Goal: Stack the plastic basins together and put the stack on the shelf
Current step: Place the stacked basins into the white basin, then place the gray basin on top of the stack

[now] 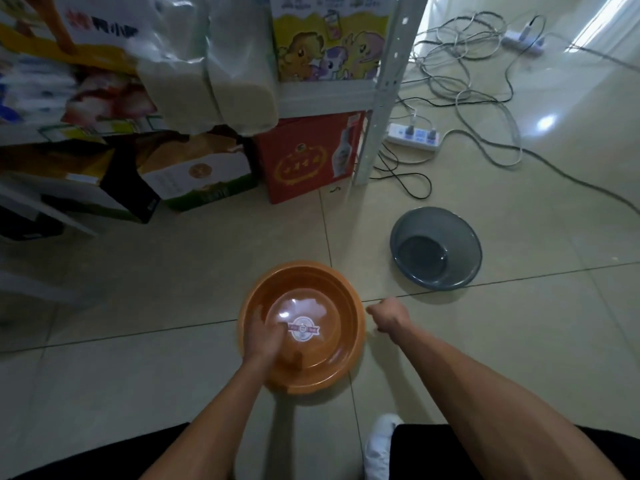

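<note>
- The orange basin (341,367) sits on the tiled floor, near and centre.
- The left hand (265,332) reaches inside it, fingers by the round label (304,328) on the bottom; blur hides whether it is grasping anything.
- The right hand (388,315) hangs just right of the rim, clenched and holding nothing.
- A grey basin (435,247) stands farther right, apart from the orange one.

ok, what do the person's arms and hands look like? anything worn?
The left forearm and right forearm are bare to the frame edge: no sleeves. The left hand and right hand wear no gloves; no watch or ring shows, though the left hand is blurred. Black clothing covers the lap.
</note>
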A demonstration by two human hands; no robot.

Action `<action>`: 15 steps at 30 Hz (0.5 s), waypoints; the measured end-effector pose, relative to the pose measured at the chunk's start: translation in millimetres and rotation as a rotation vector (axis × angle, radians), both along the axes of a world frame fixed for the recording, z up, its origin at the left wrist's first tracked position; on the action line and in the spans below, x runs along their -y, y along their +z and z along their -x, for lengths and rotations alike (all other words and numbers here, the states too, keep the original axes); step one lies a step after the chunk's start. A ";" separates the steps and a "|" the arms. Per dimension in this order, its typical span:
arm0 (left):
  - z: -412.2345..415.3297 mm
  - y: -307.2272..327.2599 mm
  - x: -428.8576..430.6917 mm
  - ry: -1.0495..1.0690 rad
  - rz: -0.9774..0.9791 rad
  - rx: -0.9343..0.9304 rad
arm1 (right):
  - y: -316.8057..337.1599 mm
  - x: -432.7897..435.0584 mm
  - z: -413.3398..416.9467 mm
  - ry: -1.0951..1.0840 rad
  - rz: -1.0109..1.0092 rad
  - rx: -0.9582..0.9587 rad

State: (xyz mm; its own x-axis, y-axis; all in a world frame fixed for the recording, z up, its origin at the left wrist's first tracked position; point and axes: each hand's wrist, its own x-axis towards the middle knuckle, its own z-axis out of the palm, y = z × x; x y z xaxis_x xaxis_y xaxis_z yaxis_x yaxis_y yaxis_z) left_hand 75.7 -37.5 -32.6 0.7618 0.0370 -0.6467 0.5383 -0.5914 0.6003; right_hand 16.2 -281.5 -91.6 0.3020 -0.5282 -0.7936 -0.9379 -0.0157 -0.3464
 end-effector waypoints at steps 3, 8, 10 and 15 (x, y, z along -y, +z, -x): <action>-19.2 -9.6 46.9 0.067 0.245 -0.054 | -29.8 49.6 -3.4 -0.434 -0.086 0.153; -22.9 -52.6 161.3 0.048 0.497 -0.168 | -35.7 95.9 6.9 -0.766 -0.067 0.221; -21.9 -68.6 215.3 0.011 0.568 -0.232 | -59.5 110.3 9.4 -0.835 -0.114 0.231; -14.8 -96.9 280.4 0.012 0.679 -0.472 | -109.2 158.5 -0.2 -0.974 0.013 0.203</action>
State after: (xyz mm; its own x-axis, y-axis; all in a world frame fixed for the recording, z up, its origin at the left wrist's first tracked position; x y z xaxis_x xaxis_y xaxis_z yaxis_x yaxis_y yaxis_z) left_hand 90.5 -318.0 -129.6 0.4060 -0.4711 -0.7831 0.8274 -0.1743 0.5339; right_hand 16.3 -440.0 -200.8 -0.1390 -0.6262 -0.7672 -0.4668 0.7247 -0.5069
